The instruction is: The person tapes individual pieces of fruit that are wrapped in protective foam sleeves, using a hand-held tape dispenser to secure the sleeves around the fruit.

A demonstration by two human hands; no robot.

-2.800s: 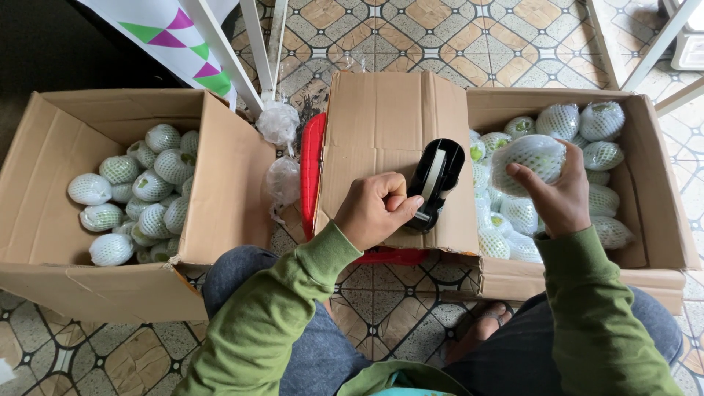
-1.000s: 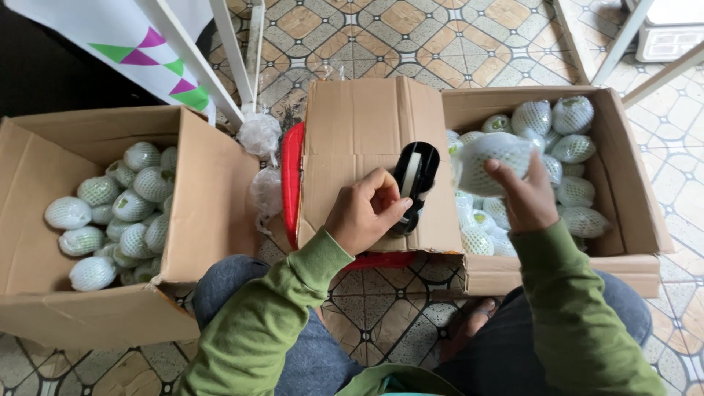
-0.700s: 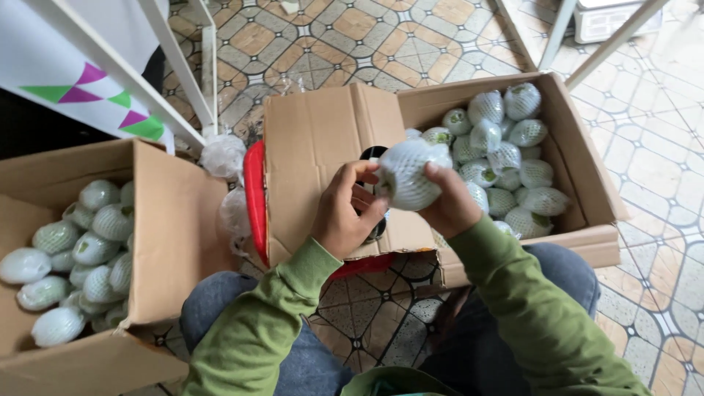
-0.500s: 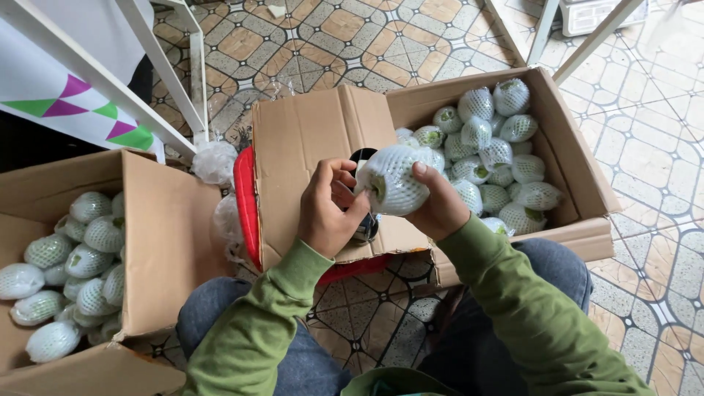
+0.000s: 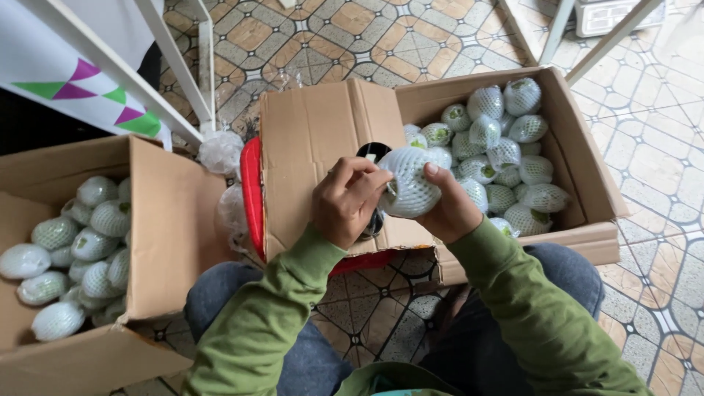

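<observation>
My right hand holds a green fruit in a white foam net over the cardboard flap of the right box. My left hand pinches the net at the fruit's left side. A black tape dispenser stands on the flap just behind the fruit, mostly hidden by my hands. The right cardboard box holds several more netted fruits. Both my arms wear green sleeves.
A second cardboard box at the left holds several netted fruits. A red tray edge and clear plastic bags lie between the boxes. White frame legs stand behind. The floor is patterned tile.
My right hand lifted a netted fruit from the right box and brought it left over the flap. My left hand left the tape dispenser and took hold of the fruit's net.
</observation>
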